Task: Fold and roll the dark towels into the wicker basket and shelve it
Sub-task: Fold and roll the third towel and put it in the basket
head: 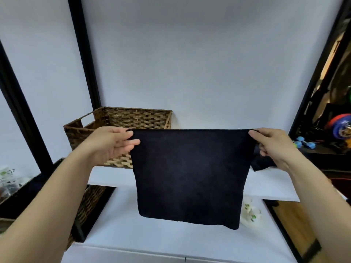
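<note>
A dark navy towel (190, 173) hangs spread in the air in front of me, its lower edge above the white surface. My left hand (112, 143) pinches its upper left corner and my right hand (271, 145) pinches its upper right corner. Behind the towel's left part, a brown wicker basket (136, 118) stands on the white shelf (110, 177) against the wall; its inside is not visible. More dark cloth (260, 164) shows under my right hand.
A second wicker basket (89, 202) sits low at the left in a black frame. A white plastic bag (250, 213) lies on the lower white surface to the towel's right. Black shelf posts (85, 54) rise at left; cluttered shelves with coloured items (340, 126) stand at right.
</note>
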